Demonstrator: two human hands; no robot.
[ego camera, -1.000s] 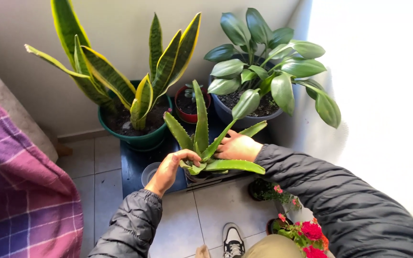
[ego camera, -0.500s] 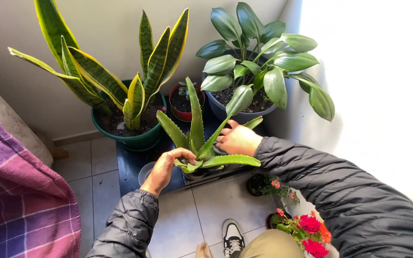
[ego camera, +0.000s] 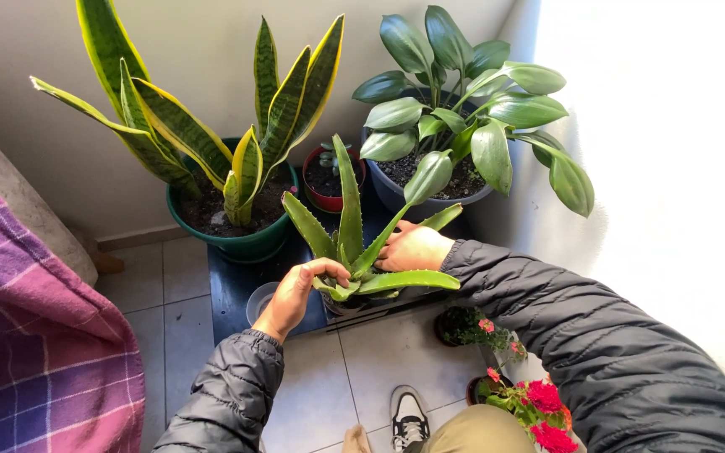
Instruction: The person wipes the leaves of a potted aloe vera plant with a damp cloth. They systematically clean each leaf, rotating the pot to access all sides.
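While both hands work the spiky green aloe plant on the dark low stand, left hand fingers pinch a lower leaf; right hand fingers (partly hidden) curl behind; judged mid-removal, needing a steady pull.

Aloe pot mostly behind leaves; right hand fingertips hidden.

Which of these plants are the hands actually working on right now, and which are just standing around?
In hand:
- aloe plant, gripped low on both sides
- left hand at its lower leaves
- right hand behind its leaves

Standing about:
- snake plant in a green pot
- small red pot
- broad-leaved plant in a grey pot
- red flowers
- plaid blanket
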